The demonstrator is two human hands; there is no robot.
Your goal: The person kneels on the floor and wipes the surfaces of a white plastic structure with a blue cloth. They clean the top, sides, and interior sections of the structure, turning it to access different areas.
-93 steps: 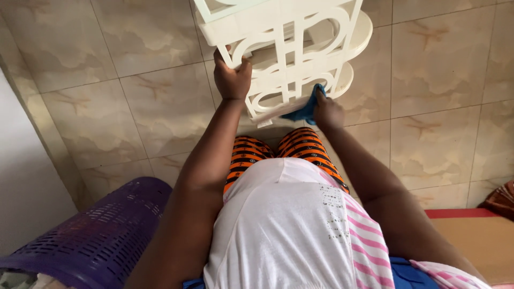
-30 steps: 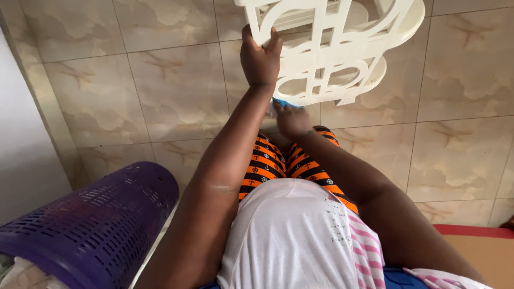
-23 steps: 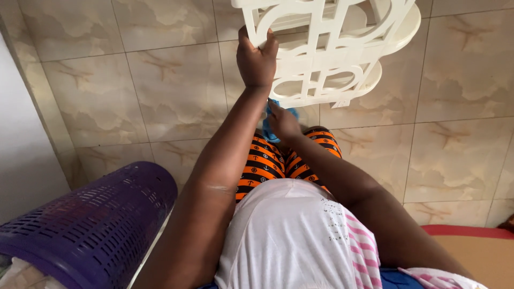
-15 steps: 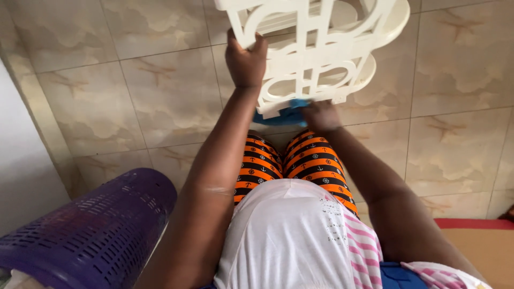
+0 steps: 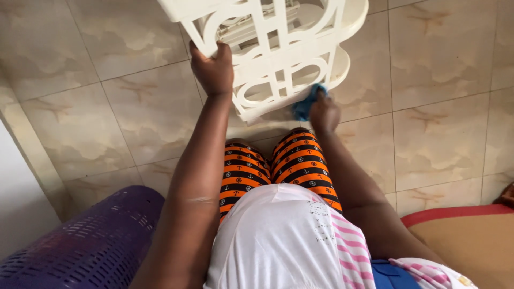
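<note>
Wiping looks to be the step in hand: the left hand (image 5: 213, 69) grips the white cut-out rack (image 5: 278, 48) at twelve o'clock, the right hand (image 5: 323, 111) pinches a blue cloth (image 5: 305, 106) against its lower edge (toward one o'clock); no labels show; the next stroke calls for a steady rack.

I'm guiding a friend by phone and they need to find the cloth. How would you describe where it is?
Start at the white openwork rack at the top, above the tiled floor. At its lower right corner the right hand presses a small blue cloth. Nothing else there is blue.
</note>
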